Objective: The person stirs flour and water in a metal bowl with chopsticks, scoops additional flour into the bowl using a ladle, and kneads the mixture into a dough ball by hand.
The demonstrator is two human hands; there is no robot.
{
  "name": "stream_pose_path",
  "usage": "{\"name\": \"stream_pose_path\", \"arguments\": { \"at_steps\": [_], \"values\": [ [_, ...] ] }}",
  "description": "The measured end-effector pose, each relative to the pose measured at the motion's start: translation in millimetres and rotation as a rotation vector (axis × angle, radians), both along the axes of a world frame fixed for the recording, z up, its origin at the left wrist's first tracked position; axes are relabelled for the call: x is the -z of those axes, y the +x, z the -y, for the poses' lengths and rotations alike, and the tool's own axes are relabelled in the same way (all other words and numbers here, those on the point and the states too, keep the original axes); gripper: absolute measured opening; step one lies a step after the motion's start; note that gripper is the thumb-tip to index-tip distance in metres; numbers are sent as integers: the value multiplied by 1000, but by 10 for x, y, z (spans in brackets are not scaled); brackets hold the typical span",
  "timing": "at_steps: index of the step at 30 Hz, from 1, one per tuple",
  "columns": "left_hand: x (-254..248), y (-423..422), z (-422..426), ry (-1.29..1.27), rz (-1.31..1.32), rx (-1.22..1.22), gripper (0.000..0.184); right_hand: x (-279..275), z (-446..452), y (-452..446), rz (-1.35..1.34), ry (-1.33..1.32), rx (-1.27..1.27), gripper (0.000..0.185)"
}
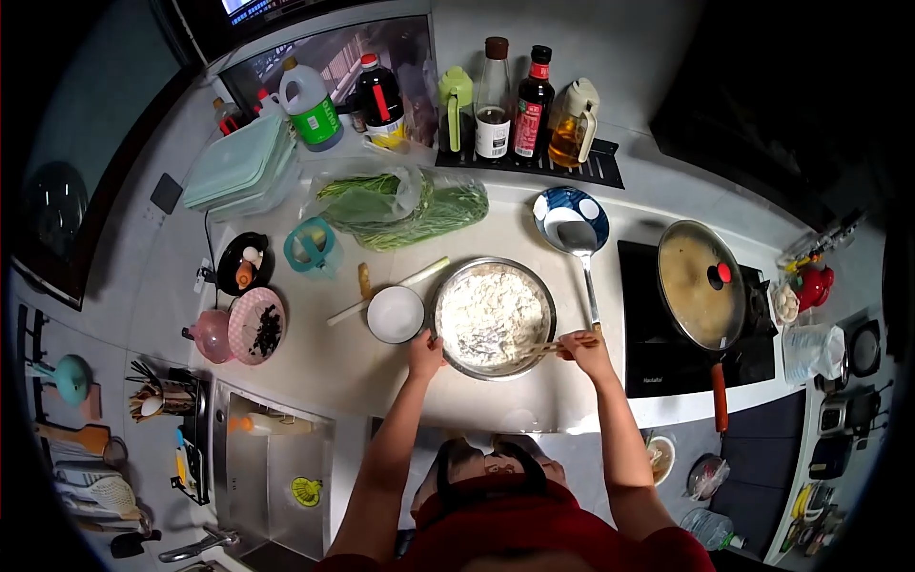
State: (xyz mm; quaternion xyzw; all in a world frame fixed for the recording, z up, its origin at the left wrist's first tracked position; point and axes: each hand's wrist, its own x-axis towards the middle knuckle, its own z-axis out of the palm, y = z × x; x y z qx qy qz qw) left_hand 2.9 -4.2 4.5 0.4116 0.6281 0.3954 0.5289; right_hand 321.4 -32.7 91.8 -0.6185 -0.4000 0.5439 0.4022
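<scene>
A metal mixing bowl (549, 296) stands on the counter before me, holding white, lumpy flour dough (491, 310). My left hand (426, 355) is closed on the bowl's left rim. In my right hand (584, 351) is a pair of chopsticks (538, 348), their tips reaching into the flour at the bowl's lower right. Just left of the metal bowl sits a small white bowl (396, 315). Behind it lie a green onion stalk (425, 272) and a piece of ginger (364, 280).
A spatula (578, 238) rests in a blue plate (548, 205). To the right, a lidded pan (701, 286) stands on the cooktop (658, 377). Bagged green vegetables (400, 205) lie behind, below several bottles (493, 124). A pink bowl (250, 310) and sink (272, 467) are left.
</scene>
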Motion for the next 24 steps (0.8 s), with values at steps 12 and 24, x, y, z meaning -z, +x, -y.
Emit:
{"name": "stream_pose_path", "arguments": {
  "at_steps": [12,24],
  "values": [
    [164,-13,-50,10,53,0,9,169,-124,-243,152,288,-111,16],
    [-33,26,0,12,51,-41,10,103,32,-494,264,253,-13,17]
  ]
}}
